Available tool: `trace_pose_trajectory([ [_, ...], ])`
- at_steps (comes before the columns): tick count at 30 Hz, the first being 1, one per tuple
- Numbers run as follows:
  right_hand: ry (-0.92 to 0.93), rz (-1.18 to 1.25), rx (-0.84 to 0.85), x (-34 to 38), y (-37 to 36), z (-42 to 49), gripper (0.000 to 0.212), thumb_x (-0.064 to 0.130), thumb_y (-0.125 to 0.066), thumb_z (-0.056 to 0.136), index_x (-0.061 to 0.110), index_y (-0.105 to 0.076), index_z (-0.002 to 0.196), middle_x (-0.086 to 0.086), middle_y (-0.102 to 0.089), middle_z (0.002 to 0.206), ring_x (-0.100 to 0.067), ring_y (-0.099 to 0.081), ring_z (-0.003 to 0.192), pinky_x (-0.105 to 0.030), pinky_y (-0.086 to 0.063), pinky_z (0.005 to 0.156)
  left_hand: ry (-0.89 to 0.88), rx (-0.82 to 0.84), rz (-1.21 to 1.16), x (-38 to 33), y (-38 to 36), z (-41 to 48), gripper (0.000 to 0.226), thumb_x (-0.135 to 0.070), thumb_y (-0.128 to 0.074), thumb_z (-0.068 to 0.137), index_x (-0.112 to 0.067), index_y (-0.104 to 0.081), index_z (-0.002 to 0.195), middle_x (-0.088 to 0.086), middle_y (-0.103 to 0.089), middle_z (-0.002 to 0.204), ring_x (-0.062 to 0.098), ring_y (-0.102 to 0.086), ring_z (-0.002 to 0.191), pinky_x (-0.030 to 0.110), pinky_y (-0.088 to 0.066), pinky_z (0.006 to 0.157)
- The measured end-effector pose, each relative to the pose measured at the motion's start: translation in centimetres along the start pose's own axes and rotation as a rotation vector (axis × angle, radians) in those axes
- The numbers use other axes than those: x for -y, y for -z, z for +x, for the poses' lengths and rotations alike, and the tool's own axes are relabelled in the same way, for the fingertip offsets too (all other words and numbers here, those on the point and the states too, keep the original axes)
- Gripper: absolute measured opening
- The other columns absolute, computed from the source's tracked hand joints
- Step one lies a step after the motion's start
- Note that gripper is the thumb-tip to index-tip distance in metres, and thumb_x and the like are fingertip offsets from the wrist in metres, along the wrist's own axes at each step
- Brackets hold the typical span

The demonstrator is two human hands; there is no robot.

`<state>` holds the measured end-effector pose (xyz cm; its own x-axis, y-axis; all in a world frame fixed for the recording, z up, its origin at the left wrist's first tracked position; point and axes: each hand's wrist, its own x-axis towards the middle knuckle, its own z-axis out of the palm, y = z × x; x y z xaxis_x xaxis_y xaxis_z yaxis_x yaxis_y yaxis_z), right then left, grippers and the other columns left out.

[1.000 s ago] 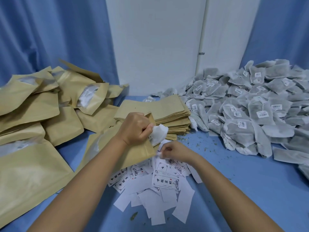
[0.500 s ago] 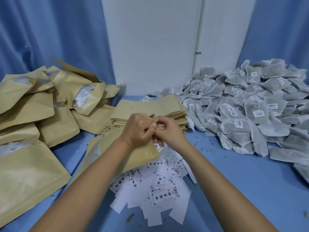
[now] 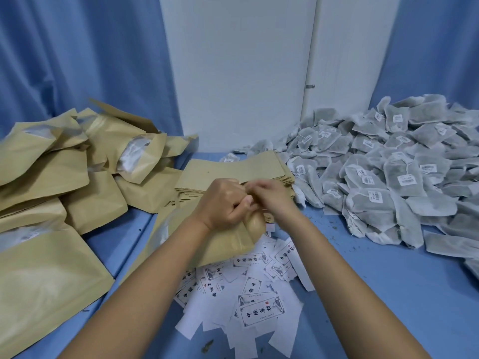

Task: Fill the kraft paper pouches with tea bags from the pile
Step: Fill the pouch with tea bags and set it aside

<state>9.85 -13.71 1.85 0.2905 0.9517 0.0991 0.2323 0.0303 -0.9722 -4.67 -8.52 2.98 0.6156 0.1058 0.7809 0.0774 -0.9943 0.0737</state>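
Observation:
A kraft paper pouch (image 3: 228, 242) lies tilted in front of me, its mouth up at my hands. My left hand (image 3: 223, 203) grips the pouch's top edge with curled fingers. My right hand (image 3: 272, 195) meets it at the mouth, fingers curled and pinching there; what it pinches is hidden. Behind my hands sits a flat stack of empty pouches (image 3: 233, 169). The big pile of grey tea bags (image 3: 388, 172) with white tags covers the right side of the table.
Filled kraft pouches (image 3: 64, 182) are heaped on the left, one large pouch (image 3: 44, 281) near the front edge. Loose printed paper labels (image 3: 254, 294) are scattered under my forearms on the blue table (image 3: 388, 294). Blue curtains and a white wall stand behind.
My right hand rose from the paper labels to the pouch mouth, joining my left hand. The white piece seen at the mouth one second ago is out of sight.

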Motion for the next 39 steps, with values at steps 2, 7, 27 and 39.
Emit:
trace_pose_trajectory([
  [2,0.001,0.092,-0.257,-0.8,0.9,0.0,0.019,0.014,-0.048,0.092,0.007,-0.065,0.086,-0.010,-0.069,0.085,-0.022,-0.062,0.073,-0.030,-0.051,0.068,0.039,-0.046,0.019,0.5,0.3,0.2,0.041,-0.013,-0.041,0.084,-0.009,-0.035,0.043,0.001,-0.032,0.043,0.013,-0.025,0.044,0.021,-0.023,0.051],
  [7,-0.382,0.443,0.315,-0.9,0.4,-1.2,0.048,0.050,-0.037,0.098,0.013,-0.067,0.108,-0.006,-0.072,0.089,-0.021,-0.070,0.080,-0.033,-0.058,0.063,0.031,-0.003,-0.031,-0.1,-0.8,0.9,0.040,-0.015,-0.041,0.084,-0.007,-0.047,0.045,0.001,-0.043,0.046,0.019,-0.037,0.045,0.022,-0.028,0.056],
  [27,-0.264,1.218,-0.063,-2.0,2.0,0.5,0.032,0.014,-0.046,0.099,0.003,-0.049,0.128,-0.020,-0.059,0.126,-0.031,-0.057,0.117,-0.050,-0.045,0.099,1.350,-0.329,-0.476,-2.9,-2.4,-1.0,0.084,-0.033,-0.074,0.079,-0.012,-0.025,0.144,0.003,-0.037,0.140,0.020,-0.038,0.128,0.036,-0.036,0.103],
  [39,-0.111,0.873,0.019,-7.8,1.9,-2.4,0.023,-0.018,-0.046,0.084,-0.010,-0.055,0.104,-0.026,-0.066,0.098,-0.039,-0.065,0.098,-0.040,-0.057,0.080,1.610,-0.381,-1.121,-0.9,-4.3,-4.9,0.040,0.003,-0.063,0.086,0.005,-0.051,0.124,0.014,-0.067,0.099,0.021,-0.068,0.080,0.025,-0.055,0.052],
])
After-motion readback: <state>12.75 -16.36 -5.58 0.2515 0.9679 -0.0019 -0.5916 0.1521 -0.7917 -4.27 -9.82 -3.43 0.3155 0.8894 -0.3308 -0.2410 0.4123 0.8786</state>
